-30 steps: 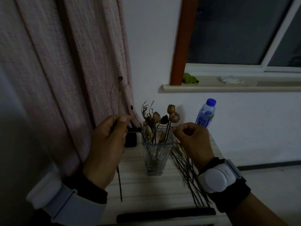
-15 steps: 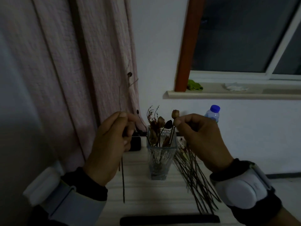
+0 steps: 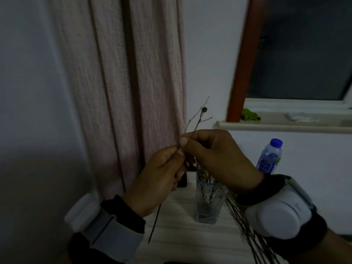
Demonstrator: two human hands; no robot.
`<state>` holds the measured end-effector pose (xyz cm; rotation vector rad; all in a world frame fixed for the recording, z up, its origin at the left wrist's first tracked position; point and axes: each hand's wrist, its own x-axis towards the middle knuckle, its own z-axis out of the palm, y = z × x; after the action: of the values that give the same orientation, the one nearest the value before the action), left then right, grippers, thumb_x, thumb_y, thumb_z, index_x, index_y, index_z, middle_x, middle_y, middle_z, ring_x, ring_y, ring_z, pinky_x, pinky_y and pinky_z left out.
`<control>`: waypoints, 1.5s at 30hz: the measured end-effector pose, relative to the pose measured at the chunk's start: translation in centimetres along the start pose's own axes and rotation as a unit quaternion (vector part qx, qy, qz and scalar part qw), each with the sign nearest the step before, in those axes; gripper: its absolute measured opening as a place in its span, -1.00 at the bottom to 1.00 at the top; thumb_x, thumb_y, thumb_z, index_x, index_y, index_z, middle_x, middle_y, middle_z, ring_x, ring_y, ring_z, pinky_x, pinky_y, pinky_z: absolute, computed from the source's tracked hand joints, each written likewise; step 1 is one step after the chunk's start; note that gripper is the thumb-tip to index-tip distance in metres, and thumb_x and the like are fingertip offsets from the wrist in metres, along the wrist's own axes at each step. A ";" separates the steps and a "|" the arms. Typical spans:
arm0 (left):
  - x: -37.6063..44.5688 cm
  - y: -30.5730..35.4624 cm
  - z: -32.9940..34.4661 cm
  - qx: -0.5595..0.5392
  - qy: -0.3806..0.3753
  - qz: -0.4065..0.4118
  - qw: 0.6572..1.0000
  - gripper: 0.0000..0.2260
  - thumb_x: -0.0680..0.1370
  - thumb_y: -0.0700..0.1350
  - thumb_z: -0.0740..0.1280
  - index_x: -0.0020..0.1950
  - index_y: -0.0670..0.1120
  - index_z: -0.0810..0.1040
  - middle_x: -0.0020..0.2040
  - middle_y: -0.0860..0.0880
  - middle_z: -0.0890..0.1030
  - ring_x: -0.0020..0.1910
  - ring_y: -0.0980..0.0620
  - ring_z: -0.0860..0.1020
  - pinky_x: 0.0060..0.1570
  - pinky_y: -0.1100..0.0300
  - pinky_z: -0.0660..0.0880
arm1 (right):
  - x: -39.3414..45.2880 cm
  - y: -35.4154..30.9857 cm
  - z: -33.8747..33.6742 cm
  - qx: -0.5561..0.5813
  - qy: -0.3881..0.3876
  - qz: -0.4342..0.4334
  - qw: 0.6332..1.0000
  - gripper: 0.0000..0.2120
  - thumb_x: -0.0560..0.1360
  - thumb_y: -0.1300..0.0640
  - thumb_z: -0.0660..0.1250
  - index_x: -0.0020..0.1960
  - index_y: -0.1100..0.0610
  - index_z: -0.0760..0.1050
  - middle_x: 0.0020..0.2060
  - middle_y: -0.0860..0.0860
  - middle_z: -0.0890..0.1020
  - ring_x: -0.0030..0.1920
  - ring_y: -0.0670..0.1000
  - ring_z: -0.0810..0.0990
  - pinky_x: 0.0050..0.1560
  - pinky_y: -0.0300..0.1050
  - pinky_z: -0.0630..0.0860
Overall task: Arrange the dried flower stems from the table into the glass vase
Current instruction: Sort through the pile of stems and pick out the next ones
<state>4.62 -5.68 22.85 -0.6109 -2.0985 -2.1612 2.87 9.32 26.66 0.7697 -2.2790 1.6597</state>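
A thin dried stem (image 3: 199,119) with a small dark bud and bare twigs stands upright in front of the curtain. My left hand (image 3: 158,181) grips its middle, and the stem's lower end hangs down below that hand over the table. My right hand (image 3: 215,159) pinches the same stem just above the left thumb. Behind and below the right hand stands the glass vase (image 3: 208,204) with several dried flowers in it, their heads hidden by my hand. A loose bundle of dried stems (image 3: 242,227) lies on the table right of the vase.
A pale wooden table (image 3: 181,235) carries the vase. A water bottle with a blue cap (image 3: 269,157) stands at the back right. A dark object (image 3: 182,181) lies by the pink curtain (image 3: 123,82). A window sill (image 3: 285,126) runs along the right wall.
My right hand moved left, from the flower heads in the vase to the stem in my left hand, and pinches it. Both hands rose in the view and the camera tilted.
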 end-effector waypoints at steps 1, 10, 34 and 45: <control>-0.2 0.1 0.0 0.005 -0.005 -0.003 1.000 -0.66 0.66 -0.06 0.12 -0.25 0.02 0.56 -0.36 -0.11 0.31 -0.49 0.14 0.21 -0.48 0.20 0.10 | 0.1 0.0 0.0 0.011 -0.002 0.002 1.000 -0.72 0.57 0.11 0.35 -0.15 0.32 0.63 -0.35 0.20 0.64 -0.39 -0.04 0.55 -0.33 -0.23 0.48; -0.2 0.4 -0.3 0.054 -0.024 -0.001 0.998 -0.69 0.65 -0.03 0.13 -0.10 -0.23 0.49 -0.35 -0.09 0.41 -0.45 0.07 0.30 -0.50 0.25 0.22 | 0.2 0.0 -0.7 0.040 -0.004 0.014 0.999 -0.72 0.55 0.15 0.37 -0.12 0.40 0.61 -0.36 0.24 0.63 -0.43 -0.08 0.54 -0.40 -0.32 0.43; 3.6 -0.2 -1.1 -0.052 0.226 0.052 0.971 -0.83 0.63 -0.03 0.23 0.04 -0.03 0.60 -0.02 -0.04 0.68 0.00 -0.03 0.66 -0.09 0.20 0.53 | 2.2 -5.8 -12.3 -0.011 0.163 -0.020 0.986 -0.85 0.61 0.13 0.24 -0.07 0.15 0.54 -0.24 -0.01 0.65 -0.17 -0.06 0.70 -0.14 -0.24 0.61; 4.0 -2.2 -0.6 -0.067 0.219 0.016 0.973 -0.82 0.63 -0.07 0.23 0.05 -0.09 0.60 -0.04 -0.03 0.70 -0.05 -0.03 0.67 -0.08 0.17 0.54 | 0.8 -4.6 -14.8 -0.107 0.198 0.027 0.974 -0.87 0.59 0.08 0.27 -0.09 0.06 0.56 -0.29 -0.05 0.69 -0.12 0.04 0.71 -0.11 -0.16 0.66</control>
<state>0.08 -5.22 22.09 -0.1489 -1.7127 -2.1840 2.74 21.82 35.85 0.2975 -2.1552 1.4040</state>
